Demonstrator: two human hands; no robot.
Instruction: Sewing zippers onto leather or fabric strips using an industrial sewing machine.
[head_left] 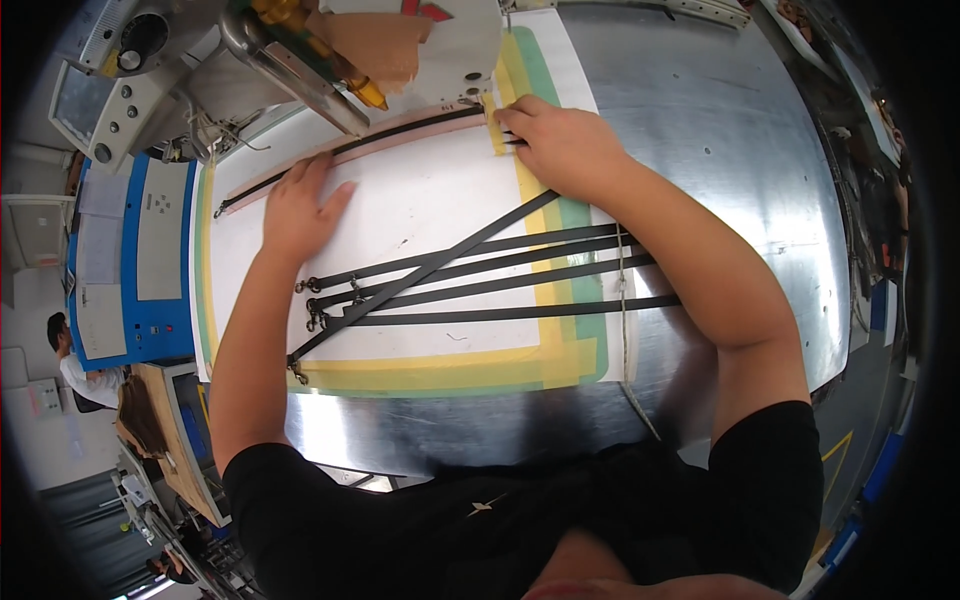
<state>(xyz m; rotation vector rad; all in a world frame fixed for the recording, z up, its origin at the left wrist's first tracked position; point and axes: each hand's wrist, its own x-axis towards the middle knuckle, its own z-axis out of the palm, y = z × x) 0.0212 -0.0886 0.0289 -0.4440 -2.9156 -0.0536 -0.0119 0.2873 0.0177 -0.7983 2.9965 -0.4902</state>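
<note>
**Six dark straps: one in the guide, five loose**

Item one: single black strap (pixel 415 125), lying lengthwise along a pink guide strip (pixel 420 136) at the far side of a white sheet (pixel 440 205). A small metal clip (pixel 218 211) shows at its left end.

Left hand (pixel 303 212): mine, palm down, fingers stretched out and nearly together, thumb apart; fingertips resting on the guide, over part of the strap.

Right hand (pixel 568 148): mine, fingers curled beside the guide's right end, near yellow tape (pixel 440 368). Dark tips show beneath them; whether I am pinching these, I cannot tell.

Items two to six: four loose straps (pixel 480 315) side by side, and one diagonal strap (pixel 430 268) crossing over them. Metal hooks (pixel 313 284) at the left; right ends hidden by my arm or hand.

Handling, by my judgement: light, thin, limp sideways but firm when drawn taut; not fragile, perhaps a little slick. Best held flat between thumb and fingertips near the plain end, a second light press mid-length against twisting. Hooks probably snag one another; lift singly.

Support: metal table (pixel 700 130).
</note>
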